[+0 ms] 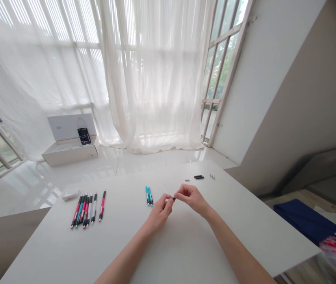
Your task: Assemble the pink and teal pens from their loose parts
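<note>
Above the middle of the white table, my left hand [161, 210] and my right hand [192, 198] meet at the fingertips. A small black piece [174, 199], which looks like a pen part, sticks out from my left hand's pinch. My right thumb and forefinger are pinched together right against it; whatever lies between them is hidden. Just beyond the fingers lie thin, pale rods [168, 188], hard to make out. Left of my left hand are two turquoise pen barrels [149, 196]. Past my right hand lie black pen grips [199, 177], tiny dark parts [187, 180] and small grey tips [212, 176].
Several pink, turquoise and white pens [84, 210] lie in a row at the left, with one pink pen [102, 205] apart. Behind them rests a white earbud case [71, 193]. A phone [84, 136] leans in an open white box [71, 154] on the sill.
</note>
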`<state>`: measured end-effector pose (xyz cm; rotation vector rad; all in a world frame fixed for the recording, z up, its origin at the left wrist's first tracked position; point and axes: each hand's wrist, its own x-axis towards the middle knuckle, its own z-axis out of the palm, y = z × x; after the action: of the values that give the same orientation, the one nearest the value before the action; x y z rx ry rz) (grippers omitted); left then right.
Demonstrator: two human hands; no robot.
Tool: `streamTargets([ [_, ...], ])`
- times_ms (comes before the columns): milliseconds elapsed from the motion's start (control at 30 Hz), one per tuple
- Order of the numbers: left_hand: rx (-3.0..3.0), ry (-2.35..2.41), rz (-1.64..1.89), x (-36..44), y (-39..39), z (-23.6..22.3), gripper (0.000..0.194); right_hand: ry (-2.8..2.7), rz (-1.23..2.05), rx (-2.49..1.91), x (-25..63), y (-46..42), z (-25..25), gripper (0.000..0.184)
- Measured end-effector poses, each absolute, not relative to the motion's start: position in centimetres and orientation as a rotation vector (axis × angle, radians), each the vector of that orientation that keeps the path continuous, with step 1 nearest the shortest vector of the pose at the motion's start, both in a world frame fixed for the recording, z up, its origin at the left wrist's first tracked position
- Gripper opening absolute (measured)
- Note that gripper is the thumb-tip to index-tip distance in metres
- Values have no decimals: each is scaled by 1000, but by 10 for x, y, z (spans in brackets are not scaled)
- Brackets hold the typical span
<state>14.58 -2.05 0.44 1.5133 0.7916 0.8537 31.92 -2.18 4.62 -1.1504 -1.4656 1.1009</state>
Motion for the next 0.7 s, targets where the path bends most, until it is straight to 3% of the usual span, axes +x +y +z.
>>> streamTargets([
  [267,1486,818,870,147,-22,6,43,-1500,1275,-1007,318,-22,46,36],
  [433,1515,773,882,146,-21,6,39,-1449,1104,-1147,317,-19,41,38],
  [600,1510,814,876,147,-21,5,41,-1473,1259,-1030,316,-21,42,38],
  [700,1508,800,883,147,-21,4,41,-1488,1182,-1068,316,-20,41,34],
])
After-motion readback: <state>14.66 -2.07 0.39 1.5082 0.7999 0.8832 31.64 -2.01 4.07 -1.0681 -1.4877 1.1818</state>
